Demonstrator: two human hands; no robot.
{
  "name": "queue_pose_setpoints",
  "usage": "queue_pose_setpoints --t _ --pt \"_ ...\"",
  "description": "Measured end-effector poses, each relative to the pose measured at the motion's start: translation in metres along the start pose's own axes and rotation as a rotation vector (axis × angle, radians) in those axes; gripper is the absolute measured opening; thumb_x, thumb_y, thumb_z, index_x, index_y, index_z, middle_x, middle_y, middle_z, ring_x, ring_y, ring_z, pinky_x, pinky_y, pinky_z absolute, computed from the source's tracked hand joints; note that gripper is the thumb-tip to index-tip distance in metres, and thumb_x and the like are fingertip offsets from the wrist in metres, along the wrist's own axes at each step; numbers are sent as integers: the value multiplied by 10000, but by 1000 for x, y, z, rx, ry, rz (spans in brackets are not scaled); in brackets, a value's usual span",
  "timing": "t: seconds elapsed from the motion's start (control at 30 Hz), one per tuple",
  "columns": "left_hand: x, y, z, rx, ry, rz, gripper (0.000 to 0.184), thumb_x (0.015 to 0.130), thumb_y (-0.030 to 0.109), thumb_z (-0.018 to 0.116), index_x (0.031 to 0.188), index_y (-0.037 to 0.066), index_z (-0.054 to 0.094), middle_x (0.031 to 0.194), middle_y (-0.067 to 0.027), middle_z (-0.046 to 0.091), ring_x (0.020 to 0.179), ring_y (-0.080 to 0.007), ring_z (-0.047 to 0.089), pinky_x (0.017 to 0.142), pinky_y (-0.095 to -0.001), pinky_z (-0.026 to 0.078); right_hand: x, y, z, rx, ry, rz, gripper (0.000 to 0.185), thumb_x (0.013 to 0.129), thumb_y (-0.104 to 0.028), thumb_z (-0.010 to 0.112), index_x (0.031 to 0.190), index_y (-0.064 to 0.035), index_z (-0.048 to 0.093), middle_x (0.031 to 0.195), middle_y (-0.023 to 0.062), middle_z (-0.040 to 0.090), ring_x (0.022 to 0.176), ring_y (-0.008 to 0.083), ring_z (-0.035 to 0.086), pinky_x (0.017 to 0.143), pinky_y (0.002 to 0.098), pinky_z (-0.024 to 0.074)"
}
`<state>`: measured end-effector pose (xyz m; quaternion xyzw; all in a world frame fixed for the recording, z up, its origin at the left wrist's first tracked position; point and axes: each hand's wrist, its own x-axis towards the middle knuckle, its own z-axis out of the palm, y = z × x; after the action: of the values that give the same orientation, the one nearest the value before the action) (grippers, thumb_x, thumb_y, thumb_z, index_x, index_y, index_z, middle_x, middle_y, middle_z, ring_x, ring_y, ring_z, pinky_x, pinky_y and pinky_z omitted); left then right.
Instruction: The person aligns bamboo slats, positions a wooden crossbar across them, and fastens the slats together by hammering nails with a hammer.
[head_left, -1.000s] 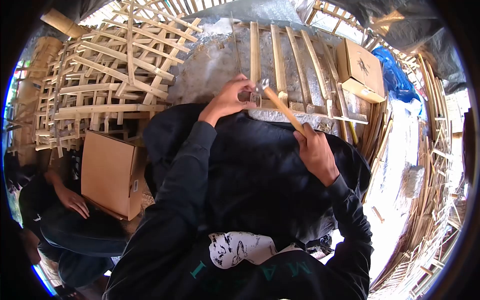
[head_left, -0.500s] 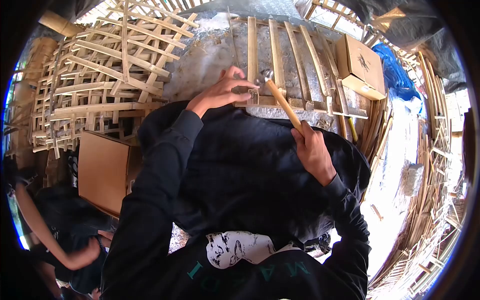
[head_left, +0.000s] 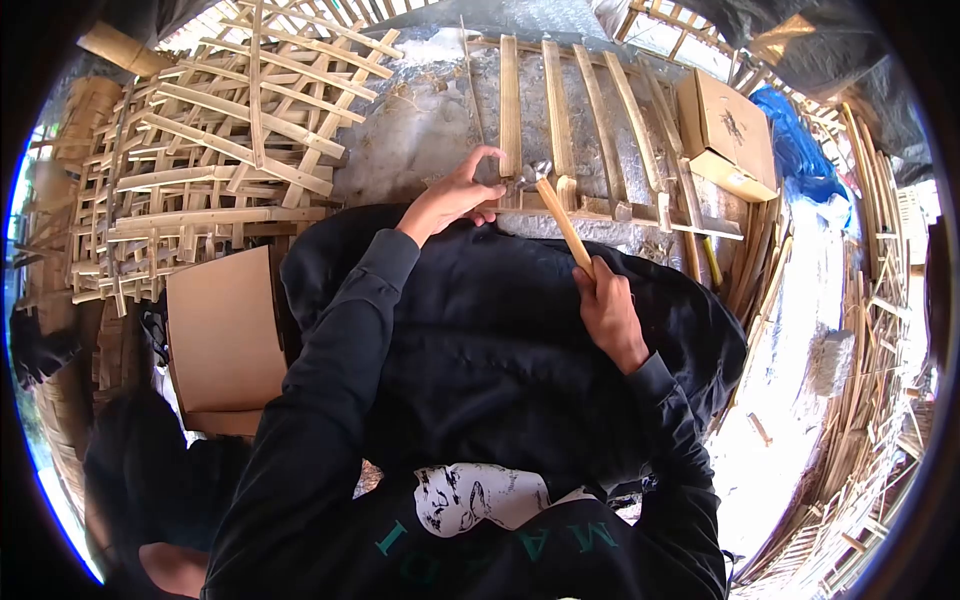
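Observation:
My right hand [head_left: 608,312] is closed around the lower end of a hammer [head_left: 566,226] with a pale wooden handle. Its blurred metal head is at the near end of a bamboo slat [head_left: 509,105]. Beside that same slat end is my left hand [head_left: 450,200], thumb and forefinger curved apart with a gap between them. No object shows in it, and its lower fingers are partly hidden against the crosspiece [head_left: 590,207]. Several more slats, such as a bamboo strip [head_left: 556,110], run away from me side by side across this crosspiece.
Left of the slats lies a stack of bamboo lattice panels [head_left: 215,130]. A cardboard box [head_left: 225,335] stands by my left arm, another carton [head_left: 732,130] at the back right next to blue plastic [head_left: 790,140]. A person in dark clothes [head_left: 150,480] is at the lower left.
My left hand has drawn slightly back towards me, its thumb and forefinger now curved apart. The hammer head has shifted slightly nearer. The person at lower left has moved their arm down.

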<state>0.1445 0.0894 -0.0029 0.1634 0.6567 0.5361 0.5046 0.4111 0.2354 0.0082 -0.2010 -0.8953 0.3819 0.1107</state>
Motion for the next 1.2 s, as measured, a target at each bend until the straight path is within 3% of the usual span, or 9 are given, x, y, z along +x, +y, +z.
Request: queue_pose_setpoints --t 0.1,0.27,0.37,0.5,0.57,0.9,1.0,1.07,1.2 --pt "3 -9 2 -43 62 4 487 1012 148 692 1416 220 429 888 -76 592 669 -153 606 556 -302 470 3 -5 3 -32 25 10 247 1036 -188 612 934 4 497 728 291 587 721 535 557 619 594 388" --pt "15 -10 -4 -49 90 0 257 982 155 734 1121 50 545 835 -74 602 667 -153 607 565 -306 472 12 -2 10 -19 39 47 260 1032 -185 617 914 11 494 729 290 586 734 534 555 612 592 393" --pt "18 -18 -11 -107 39 7 216 979 157 737 996 46 552 813 -67 617 669 -152 611 572 -302 472 8 -3 6 13 26 52 266 1028 -192 625 910 9 497 723 287 580 735 538 543 605 594 388" --pt "18 -19 -11 -113 24 6 234 971 167 742 1013 35 553 853 -77 661 677 -155 655 557 -293 512 5 -10 -5 -18 27 42 264 1022 -197 636 924 9 503 727 281 581 728 535 547 608 588 394" --pt "16 -18 -9 -91 30 37 217 990 157 718 942 64 528 795 -62 639 658 -150 619 560 -293 459 4 -11 -9 -46 23 7 259 1022 -194 635 928 10 504 730 278 583 723 528 555 611 583 398" --pt "11 -21 -8 -109 -19 73 203 1016 173 680 936 73 522 744 -53 622 632 -151 627 548 -292 455 7 -29 -33 -92 -29 -26 221 1022 -174 631 958 12 531 738 273 596 720 505 580 614 567 411" --pt "13 -18 -6 -100 -33 29 185 1013 167 685 1068 82 530 786 -49 619 645 -154 627 557 -295 463 6 -23 -36 -124 -61 -33 213 1021 -172 633 970 11 538 734 278 595 723 507 581 614 569 410" --pt "5 -14 -2 -122 43 86 300 1007 160 694 1229 128 495 844 -50 617 657 -159 627 567 -301 473 6 -23 -37 -159 -50 -57 212 1021 -171 633 971 12 537 731 280 595 721 509 582 614 570 409" --pt "7 -14 -5 -102 5 104 412 1003 149 700 1324 169 441 881 -55 617 666 -163 630 565 -309 478 11 -23 -30 -94 -4 -56 233 1013 -172 646 935 5 517 725 280 601 711 510 586 612 565 429"
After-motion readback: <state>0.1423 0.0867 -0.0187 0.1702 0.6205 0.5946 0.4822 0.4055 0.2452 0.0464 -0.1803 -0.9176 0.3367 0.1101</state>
